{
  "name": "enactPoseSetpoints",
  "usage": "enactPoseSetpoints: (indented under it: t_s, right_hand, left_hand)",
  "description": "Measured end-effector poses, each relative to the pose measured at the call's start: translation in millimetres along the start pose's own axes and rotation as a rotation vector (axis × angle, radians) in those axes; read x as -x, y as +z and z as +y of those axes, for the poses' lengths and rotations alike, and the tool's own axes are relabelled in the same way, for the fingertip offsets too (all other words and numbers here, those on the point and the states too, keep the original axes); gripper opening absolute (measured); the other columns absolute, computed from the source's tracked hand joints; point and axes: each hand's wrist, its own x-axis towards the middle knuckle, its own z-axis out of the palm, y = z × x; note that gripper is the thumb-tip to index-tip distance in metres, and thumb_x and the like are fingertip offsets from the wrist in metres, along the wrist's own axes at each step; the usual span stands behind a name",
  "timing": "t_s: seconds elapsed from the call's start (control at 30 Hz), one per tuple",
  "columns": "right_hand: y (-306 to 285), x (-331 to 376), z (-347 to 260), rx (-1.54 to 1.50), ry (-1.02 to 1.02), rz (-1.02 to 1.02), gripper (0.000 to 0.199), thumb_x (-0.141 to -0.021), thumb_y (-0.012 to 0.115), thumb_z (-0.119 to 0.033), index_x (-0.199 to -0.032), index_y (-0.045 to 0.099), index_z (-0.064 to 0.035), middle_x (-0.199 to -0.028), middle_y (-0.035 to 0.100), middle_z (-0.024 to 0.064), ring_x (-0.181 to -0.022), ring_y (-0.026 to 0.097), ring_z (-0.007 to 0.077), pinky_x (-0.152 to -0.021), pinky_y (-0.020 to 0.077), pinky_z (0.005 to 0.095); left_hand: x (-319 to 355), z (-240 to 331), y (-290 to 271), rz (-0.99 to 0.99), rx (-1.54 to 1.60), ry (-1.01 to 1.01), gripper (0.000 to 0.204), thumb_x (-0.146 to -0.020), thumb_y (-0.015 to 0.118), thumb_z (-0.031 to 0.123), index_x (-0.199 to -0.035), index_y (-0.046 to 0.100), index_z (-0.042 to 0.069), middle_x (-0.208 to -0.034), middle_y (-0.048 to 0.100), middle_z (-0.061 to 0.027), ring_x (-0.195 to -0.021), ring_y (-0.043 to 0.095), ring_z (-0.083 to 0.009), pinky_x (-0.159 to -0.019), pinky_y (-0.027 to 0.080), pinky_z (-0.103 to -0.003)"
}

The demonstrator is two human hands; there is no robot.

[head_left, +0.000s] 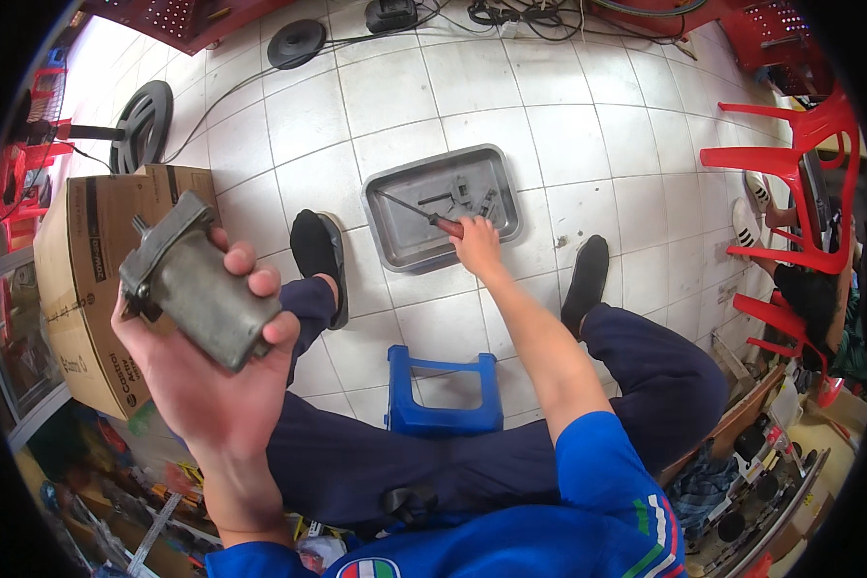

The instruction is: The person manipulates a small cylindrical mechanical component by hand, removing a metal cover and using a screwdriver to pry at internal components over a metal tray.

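- Gray metal casing [212, 284] came nearest the person's face, raised over the left thigh. Its long axis slanted, the flanged cap end up and leftward, the plain end down and rightward.
- Under and around it was the left hand [207, 385], palm up, fingers bent over the right side; that hand was full.
- Next to the right, well apart from the casing, a black shoe [313, 246] stood flat on the tiles.
- Between the feet lay a shallow metal tray [405, 243], ahead of a blue stool [443, 416].
- Inside the tray, a screwdriver [450, 227] slanted, shaft tip toward the far left, red handle toward the near right. Small dark metal parts [462, 196] lay just beyond it.
- At that handle was the right hand [478, 247], fingers narrowed around it; how firmly, I couldn't tell. It was much the nearer hand to the tray, with the casing well off to its left, held higher.
- Farther right stood the other shoe [588, 279], then a red plastic chair [798, 164].
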Motion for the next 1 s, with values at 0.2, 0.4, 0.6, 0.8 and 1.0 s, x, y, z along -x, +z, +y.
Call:
enactPoseSetpoints:
  t_s: [0.2,0.4,0.6,0.8,1.0]
  right_hand:
    - [-11.5,-25.5,-10.3,0.019,0.073,-0.028,0.017,-0.090,0.068,-0.021,-0.099,0.072,-0.0069,-0.098,0.066,0.0134,-0.102,0.061,0.0329,-0.088,0.0479,0.0471]
    - [-2.2,-46.2,-14.8,-0.025,0.032,0.028,0.011,-0.090,0.068,-0.018,-0.093,0.073,-0.0084,-0.098,0.065,0.0132,-0.094,0.067,0.0330,-0.077,0.0527,0.0458]
    - [-7.3,-54.5,-9.9,0.077,-0.097,-0.078,0.016,-0.082,0.076,-0.021,-0.090,0.069,-0.0087,-0.097,0.062,0.0128,-0.084,0.069,0.0342,-0.069,0.0539,0.0474]
    - [-21.3,-46.3,-6.2,0.012,-0.164,-0.020,0.018,-0.084,0.074,-0.021,-0.091,0.064,-0.0074,-0.094,0.063,0.0121,-0.087,0.068,0.0348,-0.071,0.0535,0.0477]
    - [-102.4,-45.8,-22.7,0.070,-0.243,0.011,0.011,-0.088,0.069,-0.015,-0.092,0.065,-0.0057,-0.093,0.068,0.0137,-0.088,0.066,0.0369,-0.075,0.0524,0.0461]
  left_hand:
    - [-2.1,-4.9,2.0,0.001,-0.004,-0.007,0.063,-0.100,0.041,0.055,-0.137,0.037,0.003,-0.114,0.046,-0.0072,-0.105,0.049,-0.0217,-0.075,0.047,-0.037]
    - [-3.3,-2.6,-1.9,0.010,-0.010,0.003,0.064,-0.101,0.041,0.057,-0.138,0.037,0.004,-0.114,0.045,-0.0069,-0.105,0.049,-0.0225,-0.074,0.048,-0.038]
    - [0.7,-1.1,-6.1,0.037,-0.002,0.017,0.066,-0.101,0.042,0.058,-0.139,0.036,0.004,-0.115,0.045,-0.0074,-0.106,0.049,-0.0233,-0.074,0.048,-0.039]
    - [1.6,-2.7,11.6,0.155,-0.095,0.048,0.070,-0.097,0.043,0.065,-0.132,0.044,0.003,-0.118,0.044,-0.0127,-0.108,0.048,-0.0246,-0.073,0.050,-0.040]
    - [7.1,-10.8,25.8,0.232,-0.170,0.094,0.093,-0.088,0.034,0.084,-0.123,0.055,0.001,-0.097,0.060,-0.0125,-0.091,0.060,-0.0249,-0.081,0.053,-0.049]
